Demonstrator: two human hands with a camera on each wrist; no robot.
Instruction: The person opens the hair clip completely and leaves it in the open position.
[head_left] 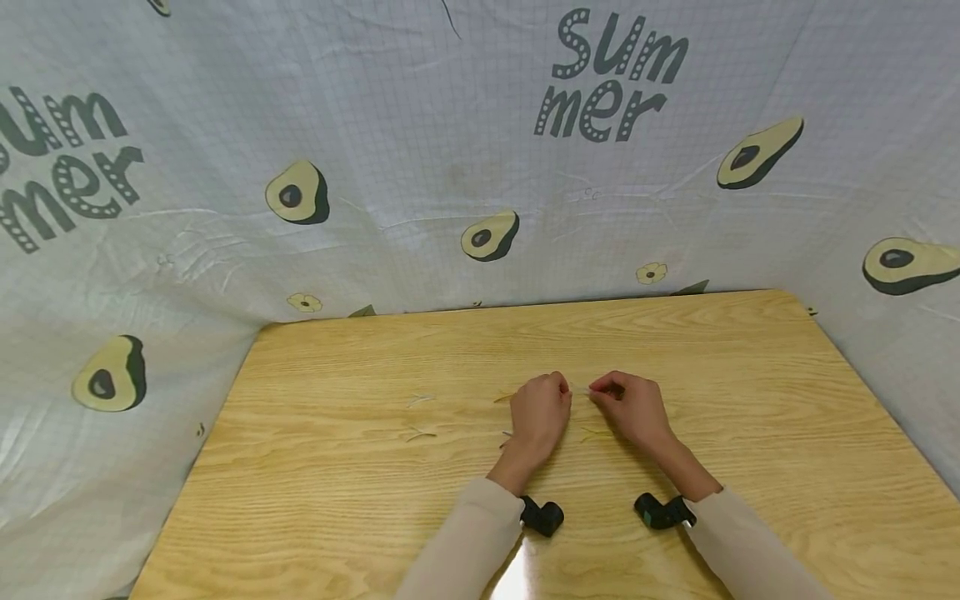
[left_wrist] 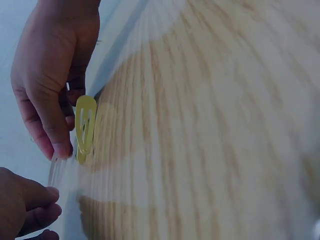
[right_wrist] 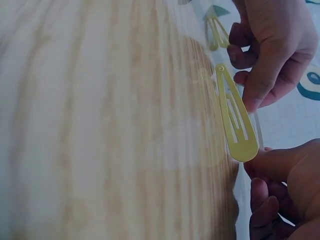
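Note:
Both hands meet over a pale snap hair clip (head_left: 581,389) held just above the table. My right hand (head_left: 633,407) pinches one end of it between thumb and fingertips. At the other end are the curled fingertips of my left hand (head_left: 542,408), and they seem to pinch it; the exact contact is partly hidden. In the left wrist view the pale clip (left_wrist: 56,169) spans from the right hand (left_wrist: 52,80) to the left hand (left_wrist: 25,205). A yellow snap hair clip (right_wrist: 237,120) lies on the table, nearer me than the right hand's fingers.
Left of the hands lie a whitish clip (head_left: 422,398) and a thin brownish clip (head_left: 420,433). Beside the left hand are an orange-yellow clip (head_left: 502,397) and a dark one (head_left: 507,434). A printed cloth (head_left: 405,150) hangs behind the wooden table (head_left: 315,500).

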